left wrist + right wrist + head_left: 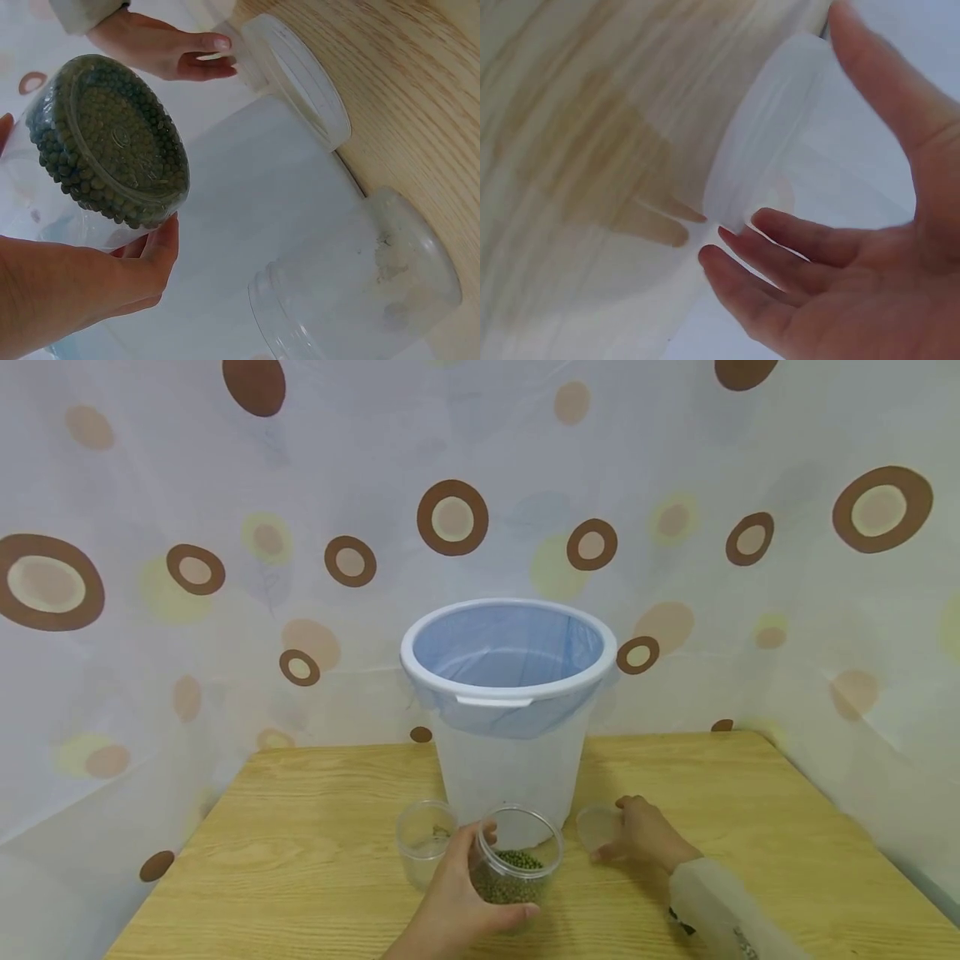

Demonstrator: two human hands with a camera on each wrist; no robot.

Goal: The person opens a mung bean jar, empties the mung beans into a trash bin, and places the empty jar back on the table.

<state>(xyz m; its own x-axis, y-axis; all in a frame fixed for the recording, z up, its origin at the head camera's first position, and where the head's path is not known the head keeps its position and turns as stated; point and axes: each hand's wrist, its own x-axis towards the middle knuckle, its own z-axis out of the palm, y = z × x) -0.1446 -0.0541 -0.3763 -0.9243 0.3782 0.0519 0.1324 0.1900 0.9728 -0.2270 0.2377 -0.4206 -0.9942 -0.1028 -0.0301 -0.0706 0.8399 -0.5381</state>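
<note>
My left hand [453, 902] grips a transparent plastic jar [557, 852] around its side, thumb at the front and fingers behind. Small green beans [517, 860] fill its lower part, and the jar is tilted with its open mouth up. The left wrist view shows its underside packed with beans [120, 142], raised off the table. On the right, a translucent round lid [595, 828] lies by the bin's foot. My right hand [648, 837] reaches over it, thumb and fingers spread apart; in the right wrist view the fingertips are right at the edge of the lid [761, 135].
A second transparent jar [423, 847], lidless with a few brownish bits inside, stands left of the left hand. Behind the hands rises a tall white bin [510, 777] lined with a blue bag [510, 643]. The wooden table [300, 852] meets a dotted curtain [360, 460].
</note>
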